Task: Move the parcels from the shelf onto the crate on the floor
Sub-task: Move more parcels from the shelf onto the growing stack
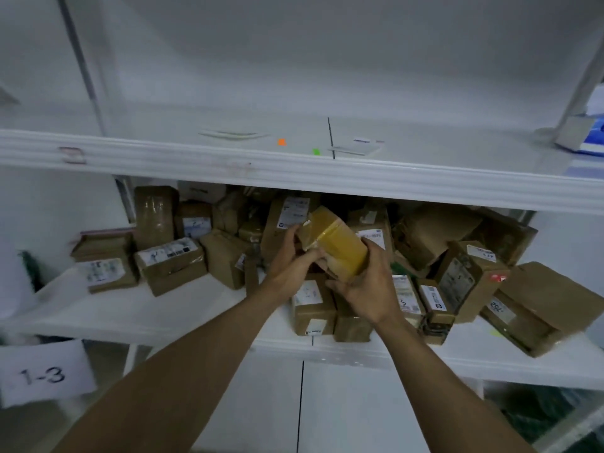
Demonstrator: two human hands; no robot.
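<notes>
A yellow tape-wrapped parcel (pixel 336 241) is held tilted in front of the middle shelf. My left hand (pixel 291 259) grips its left end and my right hand (pixel 366 286) holds its lower right side. Behind and around them, several brown cardboard parcels with white labels (pixel 170 259) crowd the white middle shelf (pixel 163 308). More boxes (pixel 464 276) lie heaped at the right, one large one (pixel 542 305) overhanging the shelf edge. The crate is not in view.
The upper shelf (pixel 196 158) bears flat papers (pixel 356 148), small coloured stickers and a blue-white thing (pixel 588 135) at far right. A paper sign reading 1-3 (pixel 45 374) hangs at lower left. Dark green bags (pixel 539 416) lie under the shelf at right.
</notes>
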